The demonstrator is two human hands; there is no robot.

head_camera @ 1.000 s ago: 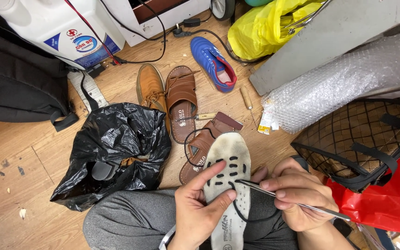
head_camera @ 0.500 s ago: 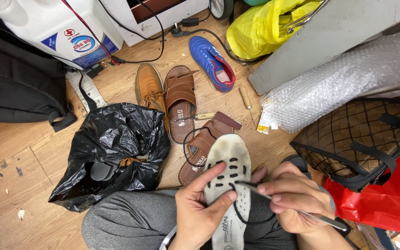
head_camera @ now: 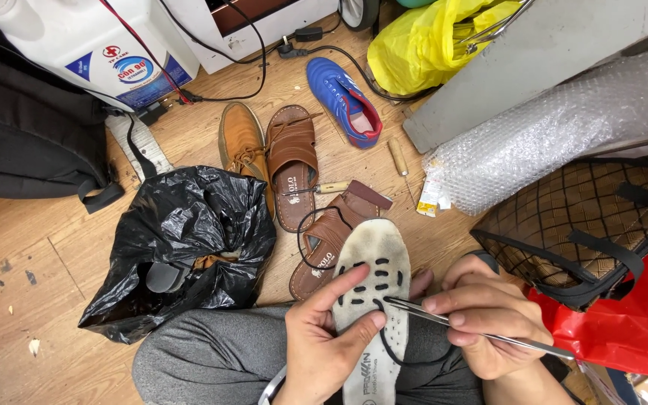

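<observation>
While the left hand (head_camera: pixel 324 345) clamps the white perforated insole (head_camera: pixel 373 300) over the lap, thumb and fingers closed around its edge, the right hand (head_camera: pixel 489 326) pinches a thin metal awl (head_camera: pixel 444 319), fingers shut tight on the shaft, its tip at a perforation where black cord (head_camera: pixel 391 352) loops out. The point sits just beside the left thumb; a slip could likely prick it, or tear the soft insole between holes

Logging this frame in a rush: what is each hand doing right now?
Left hand: closed around the worn white slotted shoe sole, thumb pressing on top.
Right hand: closed, pinching a thin metal awl whose tip meets a black cord at the sole.
</observation>
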